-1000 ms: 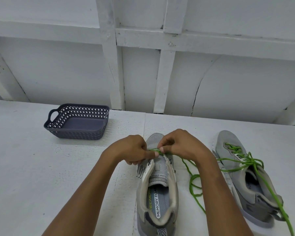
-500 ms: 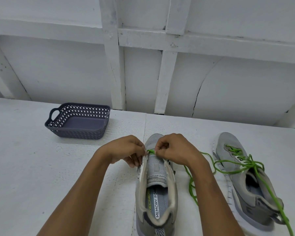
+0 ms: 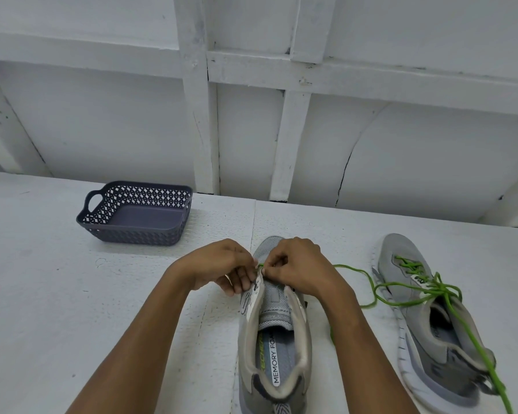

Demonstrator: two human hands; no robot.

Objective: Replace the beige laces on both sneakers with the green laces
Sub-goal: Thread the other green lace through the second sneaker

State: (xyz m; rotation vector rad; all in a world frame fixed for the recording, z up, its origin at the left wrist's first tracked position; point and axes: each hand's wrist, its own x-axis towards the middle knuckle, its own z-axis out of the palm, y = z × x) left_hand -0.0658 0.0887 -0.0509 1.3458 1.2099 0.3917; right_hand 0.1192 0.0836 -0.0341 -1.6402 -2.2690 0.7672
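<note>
Fingers (image 3: 240, 281) of the left hand (image 3: 219, 265) pinch the eyelet edge, and the right hand (image 3: 302, 271) pinches the green lace (image 3: 370, 282) at the toe end. On the white table (image 3: 42, 294): near sneaker (image 3: 274, 339) centre, green-laced sneaker (image 3: 425, 330) right, dark basket (image 3: 132, 234) far left, lace trailing right between the shoes.

White table (image 3: 57, 294): basket (image 3: 138, 234), middle sneaker (image 3: 274, 348), laced sneaker (image 3: 401, 255), green lace (image 3: 346, 266)
</note>
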